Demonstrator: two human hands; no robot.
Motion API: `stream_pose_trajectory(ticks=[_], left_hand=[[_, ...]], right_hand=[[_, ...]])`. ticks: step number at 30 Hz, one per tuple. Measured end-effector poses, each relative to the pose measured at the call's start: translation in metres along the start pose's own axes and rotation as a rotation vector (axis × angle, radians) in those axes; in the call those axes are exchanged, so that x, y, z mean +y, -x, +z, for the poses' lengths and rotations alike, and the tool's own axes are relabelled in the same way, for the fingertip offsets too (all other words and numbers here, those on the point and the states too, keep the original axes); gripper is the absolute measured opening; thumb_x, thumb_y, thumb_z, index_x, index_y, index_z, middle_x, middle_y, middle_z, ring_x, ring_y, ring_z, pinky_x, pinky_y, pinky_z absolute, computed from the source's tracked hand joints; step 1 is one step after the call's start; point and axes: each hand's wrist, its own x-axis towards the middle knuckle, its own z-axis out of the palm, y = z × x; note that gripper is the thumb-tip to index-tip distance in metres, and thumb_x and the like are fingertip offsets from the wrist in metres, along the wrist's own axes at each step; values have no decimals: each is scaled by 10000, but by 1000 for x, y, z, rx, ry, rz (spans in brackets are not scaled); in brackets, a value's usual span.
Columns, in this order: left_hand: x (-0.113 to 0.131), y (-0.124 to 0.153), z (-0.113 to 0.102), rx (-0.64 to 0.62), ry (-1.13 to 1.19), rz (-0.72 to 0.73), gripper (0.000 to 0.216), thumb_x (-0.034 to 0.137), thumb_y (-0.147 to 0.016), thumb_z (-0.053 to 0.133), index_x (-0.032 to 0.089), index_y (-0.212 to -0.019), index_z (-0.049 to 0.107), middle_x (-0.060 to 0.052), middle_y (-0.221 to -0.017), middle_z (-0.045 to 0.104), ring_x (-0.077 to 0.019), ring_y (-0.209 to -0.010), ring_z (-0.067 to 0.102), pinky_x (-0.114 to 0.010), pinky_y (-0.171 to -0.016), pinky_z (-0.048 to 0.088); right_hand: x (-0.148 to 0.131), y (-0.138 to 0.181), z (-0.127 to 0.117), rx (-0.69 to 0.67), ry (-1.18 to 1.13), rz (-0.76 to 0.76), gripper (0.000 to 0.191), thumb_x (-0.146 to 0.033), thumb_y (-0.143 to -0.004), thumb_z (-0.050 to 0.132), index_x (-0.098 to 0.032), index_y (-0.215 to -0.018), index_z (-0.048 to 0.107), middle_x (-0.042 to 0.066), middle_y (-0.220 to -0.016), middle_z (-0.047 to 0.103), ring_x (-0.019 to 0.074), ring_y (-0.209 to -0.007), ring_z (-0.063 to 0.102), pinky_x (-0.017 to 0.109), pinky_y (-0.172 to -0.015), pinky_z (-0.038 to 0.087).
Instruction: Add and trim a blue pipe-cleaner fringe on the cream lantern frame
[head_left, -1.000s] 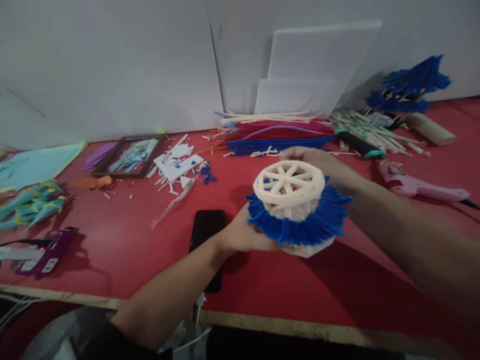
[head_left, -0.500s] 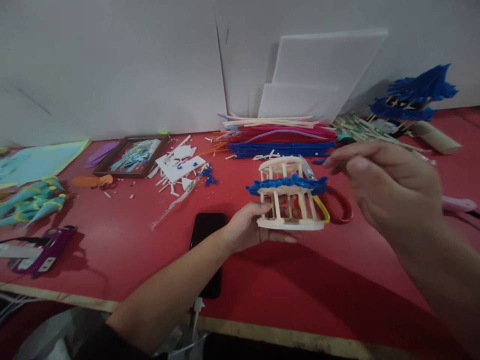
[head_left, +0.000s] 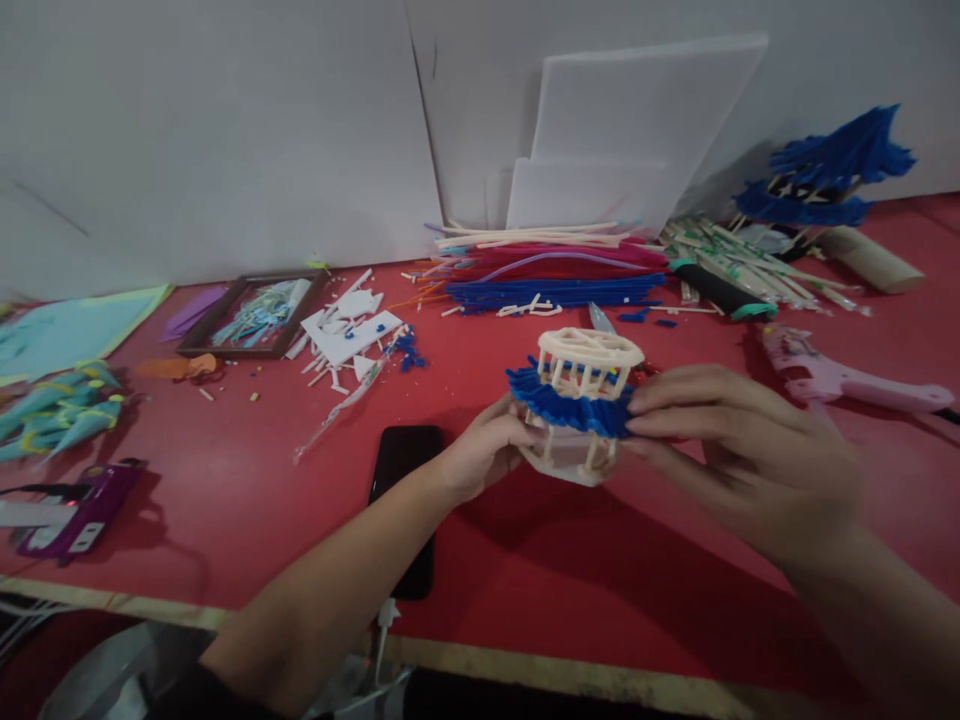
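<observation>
A small model pavilion (head_left: 589, 350) made of cream sticks, with a ruffled blue pipe-cleaner roof round its middle and a white base, is held above the red table. My left hand (head_left: 487, 450) grips its lower left side, thumb at the posts; the other fingers are mostly hidden behind it. The fingers of my right hand (head_left: 750, 450) press on the right edge of the blue roof. The model leans so that its open, spoked top ring shows. Behind it, a scissor blade (head_left: 600, 318) pokes out; the handles are hidden.
Bundles of coloured pipe cleaners (head_left: 555, 290) lie along the wall. A pink glue gun (head_left: 855, 380), a black-and-green handle (head_left: 724, 288) and a finished blue-roofed model (head_left: 832, 170) are at the right. A phone (head_left: 405, 460), white scraps (head_left: 349, 330) and a brown frame (head_left: 195, 340) lie leftward.
My right hand has come left and down onto the blue roof. The model has tilted, showing its top ring. The glue gun and black-and-green handle are now uncovered.
</observation>
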Motion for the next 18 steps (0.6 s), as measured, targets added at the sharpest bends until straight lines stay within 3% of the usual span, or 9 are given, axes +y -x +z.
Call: stream_pose_trajectory(ticks=[4,8,18], left_hand=[[4,6,4,-128,-155,59,456,300,-570,919,181,-978,754,-92,-1034,806,-311,-1085,739,-421,-993,540],[6,8,10,-225,-301,102,537,296,-637,928,177,-1123,735,-151,-1272,766,-367,-1280,678,-523,-1125,498],[2,6,6,-229,-353,105,788,241,-644,915,167,-1381,647,-169,-1478,665,-361,-1395,614,-574,-1233,398]], right_hand=[[-2,2,0,30,2,-52,160,-117,-930,720,-219,-1040,664,62,-955,720,191,-944,709,363,-832,640],[-5,1,2,-21,33,-150,176,-154,-924,751,-185,-1067,655,64,-947,709,169,-912,697,342,-852,633],[-10,5,5,-32,57,-116,127,-260,-976,694,-247,-1099,669,32,-936,695,179,-883,699,353,-789,616]])
